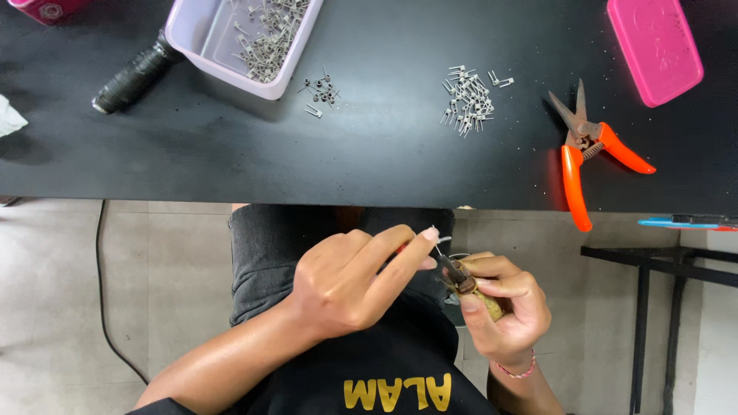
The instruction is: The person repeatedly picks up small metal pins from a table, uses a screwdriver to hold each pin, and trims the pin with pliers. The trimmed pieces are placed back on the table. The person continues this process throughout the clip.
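Both hands work over the lap, below the worktop's (231, 165) near edge. Right hand (507, 311) is clamped on pliers (461, 278), long axis diagonal, nose pointing up-left. Left hand (350, 280) pinches a small wire clip (441, 241) at the nose. Loose clips (467, 98) lie mid-worktop, orange snips (588, 154) toward the right edge.

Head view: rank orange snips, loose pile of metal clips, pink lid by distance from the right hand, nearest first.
From the right hand:
1. Orange snips, on the table up and to its right.
2. Loose pile of metal clips, straight above, mid-table.
3. Pink lid, far top-right corner.
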